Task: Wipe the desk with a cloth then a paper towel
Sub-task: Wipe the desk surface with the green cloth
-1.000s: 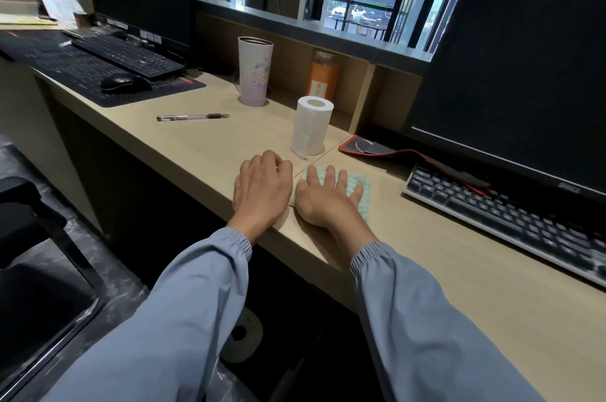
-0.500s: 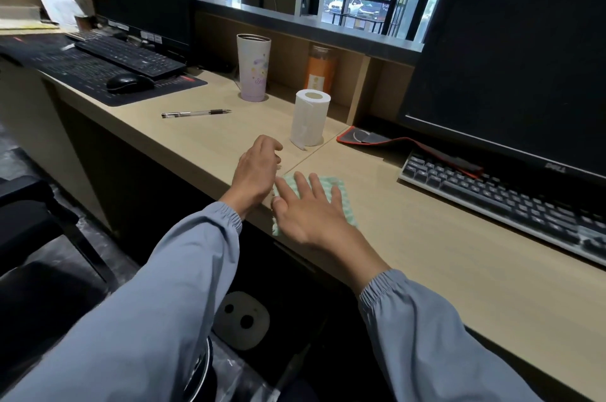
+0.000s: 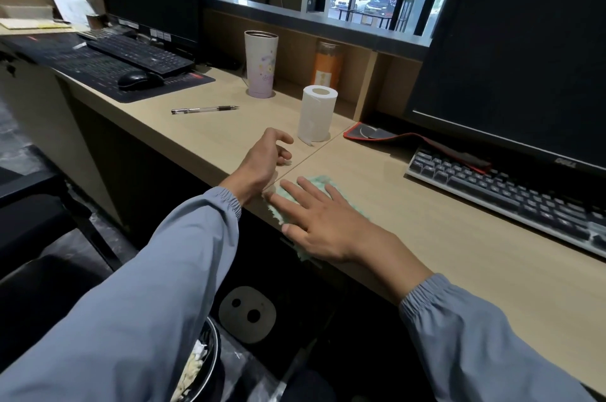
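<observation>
Head view: the right hand lies flat with fingers spread, palm down on the pale green cloth, pressing it onto the bench at the front edge; one corner of the cloth hangs over that edge. The left hand is just beside it to the left, fingers loosely curled, holding nothing; whether it touches the bench cannot be told. The paper towel roll stands upright beyond the left hand, apart from both hands. A pen lies further left, a tumbler behind it. A keyboard sits to the right.
</observation>
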A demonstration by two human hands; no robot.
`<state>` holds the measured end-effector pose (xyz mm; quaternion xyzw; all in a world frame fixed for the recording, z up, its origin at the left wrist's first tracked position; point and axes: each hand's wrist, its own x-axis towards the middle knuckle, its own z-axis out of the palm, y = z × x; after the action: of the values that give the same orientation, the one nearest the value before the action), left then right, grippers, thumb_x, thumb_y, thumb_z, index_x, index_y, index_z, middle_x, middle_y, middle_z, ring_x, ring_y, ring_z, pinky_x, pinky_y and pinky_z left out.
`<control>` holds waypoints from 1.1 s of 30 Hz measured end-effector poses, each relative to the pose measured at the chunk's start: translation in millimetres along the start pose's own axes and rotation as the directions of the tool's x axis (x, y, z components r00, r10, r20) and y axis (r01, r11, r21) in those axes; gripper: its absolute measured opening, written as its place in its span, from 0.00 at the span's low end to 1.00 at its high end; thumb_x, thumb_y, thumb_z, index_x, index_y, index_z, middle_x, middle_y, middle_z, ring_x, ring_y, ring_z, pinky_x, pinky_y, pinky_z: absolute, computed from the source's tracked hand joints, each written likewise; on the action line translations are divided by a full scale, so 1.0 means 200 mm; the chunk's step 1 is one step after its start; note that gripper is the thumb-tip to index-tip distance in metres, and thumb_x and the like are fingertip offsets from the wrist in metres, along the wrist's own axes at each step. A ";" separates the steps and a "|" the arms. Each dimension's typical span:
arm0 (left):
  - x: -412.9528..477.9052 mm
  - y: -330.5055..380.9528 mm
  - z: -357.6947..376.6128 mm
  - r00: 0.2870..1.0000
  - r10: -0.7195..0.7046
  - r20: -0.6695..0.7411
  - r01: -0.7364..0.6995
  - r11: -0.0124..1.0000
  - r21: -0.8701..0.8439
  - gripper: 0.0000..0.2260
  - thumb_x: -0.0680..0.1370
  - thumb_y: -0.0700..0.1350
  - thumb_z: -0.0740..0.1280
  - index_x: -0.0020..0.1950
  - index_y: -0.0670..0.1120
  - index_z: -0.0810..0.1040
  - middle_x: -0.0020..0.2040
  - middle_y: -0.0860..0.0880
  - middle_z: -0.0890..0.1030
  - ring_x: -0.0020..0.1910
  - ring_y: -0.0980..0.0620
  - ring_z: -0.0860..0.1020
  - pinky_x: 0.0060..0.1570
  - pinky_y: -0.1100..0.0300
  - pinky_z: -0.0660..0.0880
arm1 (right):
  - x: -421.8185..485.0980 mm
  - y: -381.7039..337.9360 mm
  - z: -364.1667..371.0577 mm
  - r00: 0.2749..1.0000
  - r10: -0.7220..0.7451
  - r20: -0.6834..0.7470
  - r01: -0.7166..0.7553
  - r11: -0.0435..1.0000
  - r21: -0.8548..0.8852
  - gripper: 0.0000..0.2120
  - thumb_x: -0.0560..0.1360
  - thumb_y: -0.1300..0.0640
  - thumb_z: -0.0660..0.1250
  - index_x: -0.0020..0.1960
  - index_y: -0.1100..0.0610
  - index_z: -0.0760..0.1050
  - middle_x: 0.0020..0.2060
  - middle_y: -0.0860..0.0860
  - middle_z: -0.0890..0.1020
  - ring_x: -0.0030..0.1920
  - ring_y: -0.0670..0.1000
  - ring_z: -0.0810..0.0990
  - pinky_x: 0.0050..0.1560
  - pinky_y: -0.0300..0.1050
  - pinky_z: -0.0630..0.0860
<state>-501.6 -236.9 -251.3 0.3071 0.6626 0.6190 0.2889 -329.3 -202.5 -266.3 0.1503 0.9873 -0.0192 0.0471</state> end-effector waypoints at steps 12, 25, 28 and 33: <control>0.06 -0.11 -0.01 0.887 0.340 0.311 -0.445 0.461 0.768 0.15 0.82 0.33 0.63 0.68 0.38 0.74 0.63 0.37 0.79 0.62 0.36 0.76 0.61 0.45 0.70 | -0.20 0.05 0.05 0.995 0.003 -0.097 -0.009 0.999 -0.053 0.30 0.86 0.45 0.53 0.82 0.38 0.42 0.83 0.47 0.44 0.82 0.52 0.42 0.80 0.59 0.43; 0.11 -0.17 0.04 0.850 0.387 0.357 -0.451 0.185 0.873 0.11 0.85 0.40 0.60 0.66 0.42 0.75 0.66 0.41 0.76 0.62 0.35 0.73 0.60 0.44 0.68 | -0.34 0.03 0.07 0.982 0.175 -0.073 -0.181 0.980 -0.087 0.33 0.85 0.49 0.52 0.82 0.40 0.36 0.83 0.48 0.42 0.82 0.55 0.40 0.80 0.61 0.45; 0.10 -0.19 0.05 0.857 0.347 0.381 -0.448 0.134 0.884 0.12 0.84 0.44 0.59 0.65 0.44 0.75 0.66 0.41 0.77 0.60 0.36 0.73 0.59 0.42 0.69 | -0.21 -0.02 0.05 0.977 0.204 -0.060 -0.208 0.976 -0.070 0.31 0.85 0.48 0.52 0.83 0.43 0.39 0.83 0.50 0.42 0.82 0.57 0.40 0.79 0.63 0.44; 0.12 -0.23 0.05 0.928 0.250 0.276 -0.343 0.287 0.895 0.29 0.75 0.63 0.40 0.64 0.58 0.73 0.69 0.50 0.75 0.64 0.43 0.69 0.63 0.40 0.66 | -0.22 -0.02 0.07 0.979 0.183 -0.088 -0.192 0.976 -0.101 0.29 0.84 0.49 0.48 0.83 0.43 0.42 0.83 0.51 0.44 0.82 0.58 0.42 0.79 0.62 0.46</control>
<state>-512.4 -213.7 -297.9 0.5580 0.8136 0.1605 -0.0306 -286.9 -221.0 -274.8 0.2408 0.9694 0.0452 0.0185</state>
